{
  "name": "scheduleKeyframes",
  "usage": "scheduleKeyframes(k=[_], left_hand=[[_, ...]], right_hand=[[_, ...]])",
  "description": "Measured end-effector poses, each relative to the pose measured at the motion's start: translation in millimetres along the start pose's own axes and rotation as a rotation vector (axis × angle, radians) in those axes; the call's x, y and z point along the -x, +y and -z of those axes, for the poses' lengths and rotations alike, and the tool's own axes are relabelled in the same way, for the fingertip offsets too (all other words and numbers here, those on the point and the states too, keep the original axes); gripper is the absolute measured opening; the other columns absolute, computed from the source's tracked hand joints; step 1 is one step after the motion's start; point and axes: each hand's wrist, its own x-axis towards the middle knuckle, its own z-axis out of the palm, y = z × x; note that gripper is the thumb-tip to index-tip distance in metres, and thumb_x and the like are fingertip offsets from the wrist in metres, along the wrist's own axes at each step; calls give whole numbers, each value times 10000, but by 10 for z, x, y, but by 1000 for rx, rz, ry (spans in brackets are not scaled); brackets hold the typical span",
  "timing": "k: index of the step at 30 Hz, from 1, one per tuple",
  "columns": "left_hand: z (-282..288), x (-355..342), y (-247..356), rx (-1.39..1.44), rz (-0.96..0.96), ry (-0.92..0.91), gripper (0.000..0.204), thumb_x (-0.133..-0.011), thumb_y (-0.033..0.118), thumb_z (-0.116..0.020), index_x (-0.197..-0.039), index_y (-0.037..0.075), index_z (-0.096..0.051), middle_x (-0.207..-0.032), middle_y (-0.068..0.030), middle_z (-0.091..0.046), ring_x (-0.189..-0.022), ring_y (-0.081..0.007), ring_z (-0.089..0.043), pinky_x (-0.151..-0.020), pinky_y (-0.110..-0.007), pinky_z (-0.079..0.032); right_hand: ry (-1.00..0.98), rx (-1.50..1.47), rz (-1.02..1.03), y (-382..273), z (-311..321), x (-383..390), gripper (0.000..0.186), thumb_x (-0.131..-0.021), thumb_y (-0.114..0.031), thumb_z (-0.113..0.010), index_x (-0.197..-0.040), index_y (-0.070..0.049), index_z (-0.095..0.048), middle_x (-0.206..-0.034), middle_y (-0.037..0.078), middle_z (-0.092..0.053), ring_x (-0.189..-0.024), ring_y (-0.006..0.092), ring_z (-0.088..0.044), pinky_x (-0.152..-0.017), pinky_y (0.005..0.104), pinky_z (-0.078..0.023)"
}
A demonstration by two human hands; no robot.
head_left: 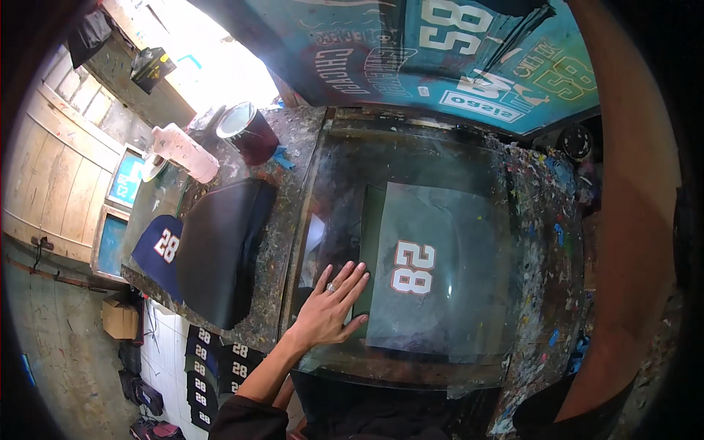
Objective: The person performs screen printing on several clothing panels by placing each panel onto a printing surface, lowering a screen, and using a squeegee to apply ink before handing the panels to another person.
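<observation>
My left hand [339, 301], with a ring on one finger, lies flat with fingers spread at the left edge of a dark green cloth piece [372, 220] on the printing table. Over that cloth is a greyish translucent sheet [418, 323] bearing white, orange-edged printed digits [414, 268]. My right forearm [638, 220] rises along the right side of the picture; its hand is out of view. Beyond the table a teal printing screen [367, 55] with several designs stands tilted up.
Left of the glassy tabletop [440, 158] are a stack of dark cloth pieces [220, 249], a navy printed piece [158, 253], a pink bottle [187, 152] and a paint can [249, 136]. Several printed pieces [202, 370] lie lower left. Dried paint crusts the table's right side [539, 286].
</observation>
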Motion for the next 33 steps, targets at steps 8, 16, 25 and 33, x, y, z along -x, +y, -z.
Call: scheduleKeyframes(k=[8, 16, 25, 33], left_hand=[[-18, 5, 10, -24, -3, 45, 741, -1012, 472, -566, -1612, 90, -358, -1693, -141, -303, -1585, -330, -234, -1291, -536, -118], [-27, 51, 9, -36, 18, 37, 772, -1011, 512, -572, -1626, 108, -341, -1696, -129, -302, -1590, -325, -219, -1300, -533, -91], [-51, -81, 498, 214, -33, 242, 768, -927, 585, -629, -1542, 140, -519, -1720, -199, -218, -1587, -495, -71, -1214, -692, -36], [-220, -1739, 1551, 1274, -129, 452, 452, -985, 237, -690, -1374, 22, -607, -1342, -210, -644, -1314, -412, -575, -1162, -462, -386]], right_hand=[[-7, -7, -18, -10, 21, 7, 686, -970, -665, -520, -1217, -69, -753, -1184, 215, -740, -1087, 338, -706, -973, 445, -528], [-16, -17, -32, -42, 15, 39, 707, -963, -687, -513, -1218, -73, -753, -1187, 221, -740, -1097, 350, -712, -974, 455, -534], [-24, 31, -136, 181, 77, -8, 730, -956, -712, -505, -1219, -78, -753, -1190, 227, -740, -1107, 364, -720, -976, 465, -541], [-25, 200, -329, -212, -18, 260, 867, -888, -810, -516, -1002, 5, -790, -1102, 267, -746, -1075, 433, -718, -938, 509, -551]])
